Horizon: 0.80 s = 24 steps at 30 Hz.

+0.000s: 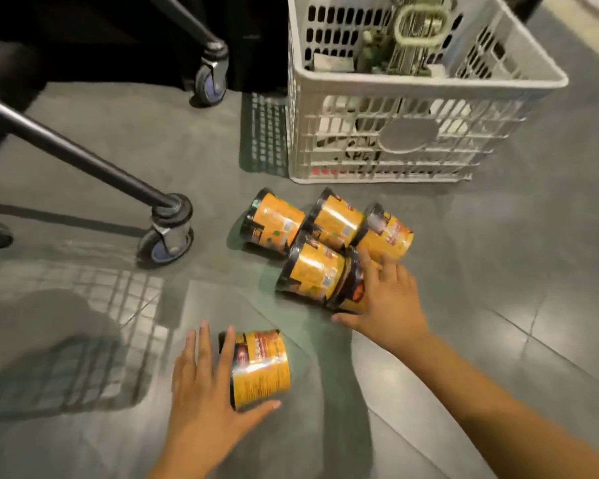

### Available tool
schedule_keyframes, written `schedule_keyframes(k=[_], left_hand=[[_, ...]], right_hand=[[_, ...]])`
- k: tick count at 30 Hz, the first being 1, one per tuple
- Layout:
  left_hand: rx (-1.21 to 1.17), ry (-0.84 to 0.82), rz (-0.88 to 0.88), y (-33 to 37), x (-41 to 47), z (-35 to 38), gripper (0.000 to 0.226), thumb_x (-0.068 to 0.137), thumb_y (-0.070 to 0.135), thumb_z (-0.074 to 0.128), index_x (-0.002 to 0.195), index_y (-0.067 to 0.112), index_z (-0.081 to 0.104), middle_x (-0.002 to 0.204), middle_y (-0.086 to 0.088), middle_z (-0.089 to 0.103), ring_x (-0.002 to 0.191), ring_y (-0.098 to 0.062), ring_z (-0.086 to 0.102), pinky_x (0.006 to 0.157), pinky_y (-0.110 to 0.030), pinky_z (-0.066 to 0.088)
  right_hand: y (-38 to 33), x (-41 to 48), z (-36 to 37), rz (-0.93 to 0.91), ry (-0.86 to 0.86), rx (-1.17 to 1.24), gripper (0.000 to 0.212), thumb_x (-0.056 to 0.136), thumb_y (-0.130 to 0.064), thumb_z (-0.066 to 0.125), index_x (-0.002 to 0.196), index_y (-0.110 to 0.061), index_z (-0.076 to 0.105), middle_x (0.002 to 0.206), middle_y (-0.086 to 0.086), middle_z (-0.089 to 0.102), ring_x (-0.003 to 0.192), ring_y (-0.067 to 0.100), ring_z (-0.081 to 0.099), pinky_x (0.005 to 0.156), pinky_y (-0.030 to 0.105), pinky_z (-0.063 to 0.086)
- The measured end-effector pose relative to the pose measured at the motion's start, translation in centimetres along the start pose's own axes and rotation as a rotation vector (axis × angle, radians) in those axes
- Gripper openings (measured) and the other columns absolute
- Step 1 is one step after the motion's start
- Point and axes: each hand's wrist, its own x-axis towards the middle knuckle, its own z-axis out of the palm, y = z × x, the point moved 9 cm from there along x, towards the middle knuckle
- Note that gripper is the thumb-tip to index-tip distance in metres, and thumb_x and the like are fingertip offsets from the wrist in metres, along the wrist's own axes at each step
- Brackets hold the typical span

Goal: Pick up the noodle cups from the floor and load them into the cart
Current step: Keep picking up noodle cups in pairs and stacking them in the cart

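Looking down, head view: six noodle cups lie on their sides on the grey tile floor (498, 271). The lone cup (261, 366) lies nearest and apart. The left hand (204, 385) is against it, fingers straight, thumb along its lower edge, not closed round it. The cluster of five (313, 271) sits just in front of a white crate (395, 133). The right hand (384, 302) rests spread open on the cluster's nearest cup (351, 288). A cart caster (168, 236) stands to the left.

Orange-black noodle cups (313, 273) on sides on floor (498, 257): maybe 5 in cluster, 1 lone cup (261, 368) apart
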Motion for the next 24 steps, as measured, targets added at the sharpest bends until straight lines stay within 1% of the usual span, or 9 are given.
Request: schedule_keyframes(k=[5, 8, 10, 12, 15, 17, 19, 21, 24], left_hand=[[-0.276, 0.078, -0.053, -0.5, 1.4, -0.4, 0.134, 0.042, 0.099, 0.048, 0.139, 0.051, -0.031, 0.161, 0.007, -0.007, 0.149, -0.019, 0.000, 0.119, -0.044, 0.012], [-0.530, -0.003, -0.069, 0.3, 1.5, -0.2, 0.139, 0.050, 0.065, 0.083, 0.128, 0.064, -0.033, 0.158, 0.011, 0.020, 0.141, -0.013, 0.030, 0.112, -0.030, 0.030], [-0.632, 0.001, -0.079, 0.7, 1.6, 0.0, 0.137, 0.058, 0.046, 0.089, 0.128, 0.067, -0.028, 0.154, 0.011, 0.029, 0.134, -0.010, 0.040, 0.106, -0.027, 0.036], [-0.623, 0.032, -0.026, 1.6, 1.7, -0.2, 0.132, 0.065, 0.044, 0.085, 0.127, 0.068, -0.029, 0.161, 0.013, 0.006, 0.145, -0.010, 0.020, 0.115, -0.030, 0.025], [-0.374, 0.065, 0.160, 4.2, 2.0, -0.4, 0.123, 0.078, 0.054, 0.069, 0.120, 0.058, -0.046, 0.150, 0.017, -0.032, 0.143, -0.007, -0.014, 0.114, -0.024, 0.004], [-0.157, 0.036, 0.260, 6.4, 2.5, -0.4, 0.122, 0.082, 0.057, 0.063, 0.120, 0.048, -0.053, 0.150, 0.007, -0.034, 0.143, -0.017, -0.020, 0.114, -0.030, -0.001], [0.039, 0.090, 0.336, 8.3, 3.0, -1.2, 0.134, 0.068, 0.058, 0.076, 0.143, 0.037, -0.033, 0.160, -0.010, 0.001, 0.146, -0.032, 0.008, 0.111, -0.043, 0.015], [0.149, 0.036, 0.351, 9.4, 3.6, -0.7, 0.144, 0.044, 0.064, 0.085, 0.155, 0.023, 0.003, 0.149, -0.014, 0.041, 0.131, -0.037, 0.045, 0.099, -0.048, 0.035], [0.245, 0.050, 0.380, 10.6, 4.2, 0.2, 0.133, 0.047, 0.068, 0.081, 0.154, 0.019, 0.019, 0.148, -0.009, 0.043, 0.129, -0.034, 0.048, 0.102, -0.048, 0.036]], right_hand=[[0.7, 1.8, 2.0, -0.027, -0.011, -0.059, 0.127, 0.060, -0.081, 0.064, 0.154, -0.023, 0.000, 0.150, 0.013, 0.023, 0.136, 0.031, 0.024, 0.111, 0.041, 0.027], [1.2, 2.1, 2.8, -0.051, -0.007, -0.032, 0.125, 0.062, -0.075, 0.068, 0.154, -0.023, 0.001, 0.152, 0.009, 0.025, 0.137, 0.029, 0.025, 0.111, 0.041, 0.028], [1.7, 1.8, 2.9, -0.036, 0.034, 0.025, 0.122, 0.063, -0.073, 0.070, 0.154, -0.020, 0.007, 0.151, 0.008, 0.029, 0.137, 0.027, 0.027, 0.112, 0.041, 0.028], [2.4, 1.2, 3.0, 0.009, 0.084, 0.131, 0.121, 0.063, -0.071, 0.071, 0.153, -0.020, 0.010, 0.148, 0.006, 0.035, 0.133, 0.027, 0.033, 0.110, 0.043, 0.031], [4.9, 0.0, 3.5, 0.088, 0.143, 0.420, 0.122, 0.058, -0.072, 0.075, 0.152, -0.027, 0.012, 0.138, 0.000, 0.048, 0.121, 0.023, 0.046, 0.101, 0.046, 0.043], [7.1, -1.3, 4.0, 0.135, 0.163, 0.606, 0.129, 0.051, -0.076, 0.076, 0.151, -0.034, 0.007, 0.138, -0.004, 0.048, 0.125, 0.020, 0.047, 0.101, 0.046, 0.046], [8.5, -2.9, 4.5, 0.170, 0.153, 0.687, 0.136, 0.046, -0.077, 0.077, 0.149, -0.042, -0.005, 0.146, -0.002, 0.041, 0.134, 0.018, 0.040, 0.108, 0.045, 0.041], [9.7, -4.6, 4.8, 0.204, 0.151, 0.743, 0.143, 0.041, -0.075, 0.080, 0.147, -0.046, -0.012, 0.150, -0.003, 0.036, 0.138, 0.014, 0.036, 0.112, 0.042, 0.035], [10.8, -6.7, 5.0, 0.230, 0.128, 0.763, 0.143, 0.039, -0.069, 0.084, 0.144, -0.047, -0.010, 0.149, -0.004, 0.032, 0.135, 0.010, 0.034, 0.113, 0.029, 0.029]])
